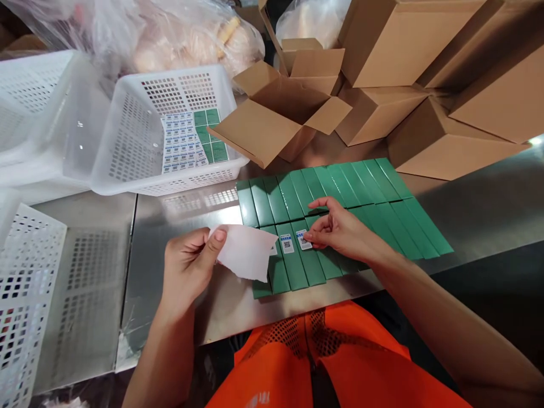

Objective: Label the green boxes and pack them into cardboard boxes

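Note:
My left hand [190,263] pinches a white paper sheet [244,249] between thumb and fingers. The sheet's plain side faces me, and its lower edge is uneven. Two rows of narrow green boxes [314,190] lie side by side on the metal table. My right hand [334,226] is over the front row, with thumb and a finger closed at the right edge of a small white QR-code sticker [304,240] on one box. Another sticker [287,243] is on the box to its left. Part of a third shows behind the sheet.
A white perforated basket [170,184] behind holds sticker sheets [181,141] and green boxes. An open cardboard carton [263,130] stands beside it, with more cartons [463,141] at right. Other white baskets [29,283] are at left, and filled plastic bags [182,39] at the back.

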`<state>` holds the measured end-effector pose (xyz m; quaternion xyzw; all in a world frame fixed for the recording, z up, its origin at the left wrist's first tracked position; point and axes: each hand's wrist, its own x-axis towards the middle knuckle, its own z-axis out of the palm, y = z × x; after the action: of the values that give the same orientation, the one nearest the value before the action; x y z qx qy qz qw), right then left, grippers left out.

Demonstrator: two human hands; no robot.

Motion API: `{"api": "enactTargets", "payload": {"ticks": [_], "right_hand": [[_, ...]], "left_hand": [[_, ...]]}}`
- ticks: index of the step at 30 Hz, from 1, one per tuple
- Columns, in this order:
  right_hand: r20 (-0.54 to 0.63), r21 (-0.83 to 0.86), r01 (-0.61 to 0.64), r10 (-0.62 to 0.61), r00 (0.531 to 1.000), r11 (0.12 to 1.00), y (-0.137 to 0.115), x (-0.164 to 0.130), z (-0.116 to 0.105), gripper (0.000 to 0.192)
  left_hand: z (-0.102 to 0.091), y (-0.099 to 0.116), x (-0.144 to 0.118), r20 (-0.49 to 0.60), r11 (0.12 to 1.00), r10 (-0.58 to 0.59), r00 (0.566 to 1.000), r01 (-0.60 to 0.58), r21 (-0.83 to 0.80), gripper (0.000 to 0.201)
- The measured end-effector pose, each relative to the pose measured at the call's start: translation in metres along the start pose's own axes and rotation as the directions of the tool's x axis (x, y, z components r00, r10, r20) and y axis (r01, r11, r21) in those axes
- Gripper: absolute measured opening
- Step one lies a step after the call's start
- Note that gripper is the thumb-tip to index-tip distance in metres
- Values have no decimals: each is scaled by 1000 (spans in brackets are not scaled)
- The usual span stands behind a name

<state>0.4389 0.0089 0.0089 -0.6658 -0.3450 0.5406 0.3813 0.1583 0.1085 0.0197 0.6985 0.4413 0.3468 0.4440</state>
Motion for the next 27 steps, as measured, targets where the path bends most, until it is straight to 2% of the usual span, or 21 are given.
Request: {"api": "enactTargets", "payload": {"ticks": [3, 6, 10, 12, 15, 17, 19, 21, 22, 24, 27], "right_hand": [[-25, -74, 8, -10, 1000, 997, 0, 0, 4, 57], [-105, -270, 12, -42, 994, 963, -4, -1, 8, 51], [-156, -607, -4, -115, 981, 795, -9, -2, 8, 44], [-164, -655, 19, -167, 972, 755, -9, -5, 6, 41], [-166, -501, 189, -307, 937, 845, -7, -11, 9, 37], [-77, -294, 322, -358, 930, 900, -6, -15, 18, 46], [84, -94, 336, -329, 941, 937, -7, -17, 31, 61], [181, 49, 260, -264, 947, 964, -10, -15, 46, 59], [177, 99, 223, -238, 955, 970, -11, -13, 52, 52], [92, 173, 211, -229, 969, 962, -15, -9, 60, 38], [-69, 161, 314, -307, 949, 936, -17, -7, 61, 25]], "left_hand": [[1, 2, 1, 24, 1000, 2, 1000, -3, 8, 51], [2, 0, 1, 37, 1000, 8, 999, -9, 19, 51], [6, 0, 0, 61, 999, 26, 998, -28, 40, 50], [11, 4, -1, 85, 997, 65, 994, -67, 28, 51], [20, 8, -2, 136, 994, 106, 985, -104, -27, 55], [24, 9, -2, 149, 995, 75, 986, -64, -78, 57], [27, 7, -2, 150, 992, 3, 989, 16, -127, 58], [28, 5, -1, 151, 982, -67, 986, 91, -163, 58], [28, 3, 0, 155, 977, -96, 983, 123, -175, 57], [28, 2, 1, 161, 967, -139, 977, 169, -190, 55], [26, 0, 2, 173, 959, -160, 972, 195, -206, 45]]}}
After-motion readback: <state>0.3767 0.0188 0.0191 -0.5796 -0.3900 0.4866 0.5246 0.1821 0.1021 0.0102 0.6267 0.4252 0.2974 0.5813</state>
